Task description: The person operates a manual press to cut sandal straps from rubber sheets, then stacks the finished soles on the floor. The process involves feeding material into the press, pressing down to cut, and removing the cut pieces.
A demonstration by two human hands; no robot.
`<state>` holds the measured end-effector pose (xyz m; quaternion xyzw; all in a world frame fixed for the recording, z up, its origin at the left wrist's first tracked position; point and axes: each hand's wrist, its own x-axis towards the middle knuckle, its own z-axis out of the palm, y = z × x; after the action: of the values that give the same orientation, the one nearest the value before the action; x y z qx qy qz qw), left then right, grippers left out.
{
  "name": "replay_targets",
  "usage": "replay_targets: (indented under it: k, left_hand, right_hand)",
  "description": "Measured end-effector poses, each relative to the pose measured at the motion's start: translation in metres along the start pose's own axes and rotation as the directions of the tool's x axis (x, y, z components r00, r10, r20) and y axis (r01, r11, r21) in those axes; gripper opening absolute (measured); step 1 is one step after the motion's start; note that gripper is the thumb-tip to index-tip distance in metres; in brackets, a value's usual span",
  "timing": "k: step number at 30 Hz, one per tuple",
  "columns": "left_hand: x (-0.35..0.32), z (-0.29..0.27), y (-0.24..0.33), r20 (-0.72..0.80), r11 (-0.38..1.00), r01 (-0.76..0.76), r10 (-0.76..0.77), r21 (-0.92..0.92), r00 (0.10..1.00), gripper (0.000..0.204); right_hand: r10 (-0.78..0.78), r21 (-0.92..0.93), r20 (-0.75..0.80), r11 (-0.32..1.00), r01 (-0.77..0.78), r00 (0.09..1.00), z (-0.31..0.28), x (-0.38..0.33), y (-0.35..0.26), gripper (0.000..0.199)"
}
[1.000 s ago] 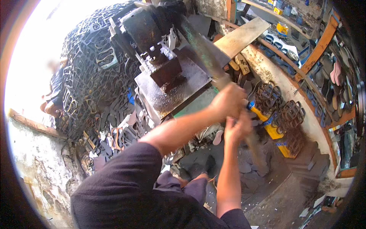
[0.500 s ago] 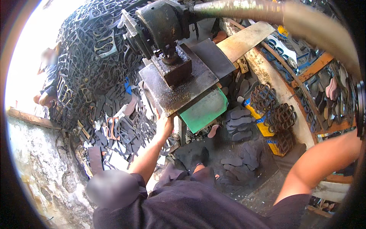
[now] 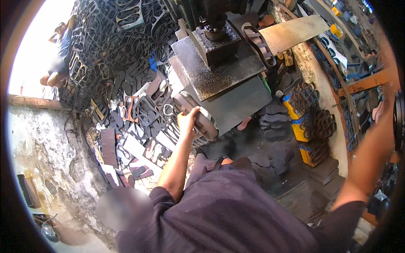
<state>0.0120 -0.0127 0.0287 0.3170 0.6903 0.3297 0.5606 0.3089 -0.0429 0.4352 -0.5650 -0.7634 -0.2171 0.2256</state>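
Observation:
My left hand [image 3: 187, 122] is closed round the rim of a brown, sole-shaped cutting die [image 3: 206, 126], held on edge at the near left side of the press. Beside it, a dark grey sheet [image 3: 240, 107] sticks out from under the oily steel plate [image 3: 192, 55] of the press. Only a sliver of the green pad [image 3: 266, 84] shows past the sheet's right edge. A second die with cross bars [image 3: 258, 44] leans at the plate's far right. My right forearm is raised and blurred at the right rim; its hand is out of view.
Strap-like offcuts [image 3: 122, 46] heap up at the far left. Cut dark soles [image 3: 274, 122] lie on the floor by yellow boxes [image 3: 300, 130] topped with brown looped pieces. A pale board [image 3: 295, 33] juts out rightward. Another person [image 3: 57, 63] sits at the far left.
The view has shifted. My left hand now holds the die at the press's side. The dark sheet now covers most of the green pad, and the barred die shows at the right.

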Motion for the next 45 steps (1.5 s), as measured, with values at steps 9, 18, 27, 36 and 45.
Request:
replay_targets:
  k: [9,18,27,36,45]
  left_hand:
    - [-0.093,-0.13,0.089,0.096,0.807,-0.364,0.455,-0.465,0.885,0.069]
    - [-0.156,-0.152,0.138,0.302,0.352,-0.934,0.898,-0.06,0.319,0.11]
    - [-0.132,-0.023,0.054,0.784,0.319,-0.938,0.545,0.134,0.298,0.103]
    - [-0.143,0.015,-0.057,0.878,0.366,-0.93,0.444,0.004,0.179,0.094]
    - [-0.11,-0.027,-0.054,0.774,0.397,-0.916,0.559,0.062,0.295,0.096]
  right_hand:
    - [0.192,0.178,0.614,0.912,-0.371,0.766,0.293,-0.278,-0.1,0.11]
    - [0.286,0.309,0.759,0.632,-0.711,0.585,0.239,-0.217,-0.115,0.089]
    - [0.782,0.597,0.391,0.185,-0.781,0.484,0.166,-0.205,-0.22,0.048]
    - [0.626,0.654,0.739,-0.582,-0.483,0.248,0.178,-0.348,-0.215,0.087]
    - [0.591,0.725,0.547,-0.689,-0.018,-0.593,0.192,-0.603,-0.317,0.026]
